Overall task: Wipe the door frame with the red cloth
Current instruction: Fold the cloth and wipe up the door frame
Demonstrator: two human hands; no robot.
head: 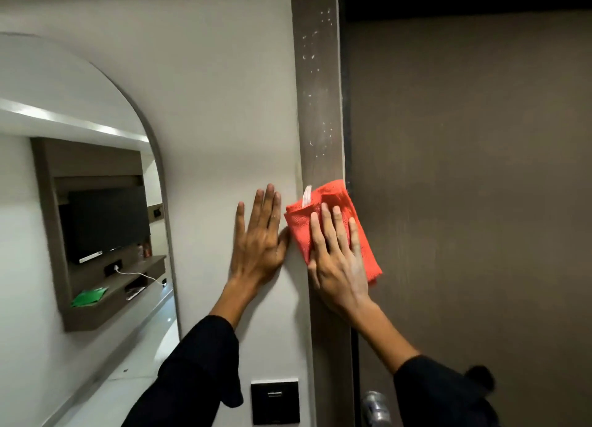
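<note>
1. Right hand (339,260): flat, fingers spread, palm pressing the red cloth (333,224) against the door frame (320,106); no clenched grip, held by pressure only.
2. Left hand (259,244): released, flat on the wall (208,106), fingers extended upward, thumb tip just beside the cloth's left edge.
3. Red cloth: folded, tilted, spanning the full width of the frame's vertical member; left corner overlapping onto the wall, right corner overlapping onto the door (464,202). White loop tag (307,196) at the upper left corner.
4. Edges: frame bounded on the left by the wall joint, on the right by a dark gap against the door. Top corner of the frame at the upper edge of the view.
5. Open room along the frame: bare strip above the cloth up to the top; bare strip below the right wrist down to the lower edge of the view.
6. Surface condition: brown frame face carrying scattered white specks and smears above the cloth, densest near the top and just above the cloth.
7. Lower zone: black switch plate (275,401) on the wall left of the frame; metal door handle (376,407) right of the frame, partly hidden by the right sleeve (442,394).
8. Room: arched mirror (80,202) on the wall at left, well apart from the frame, reflecting a dark screen (109,221), a shelf unit with a green item (89,296) and a white cable (141,274).
9. Both sleeves dark; left sleeve (198,369) crossing the wall below the left hand.
</note>
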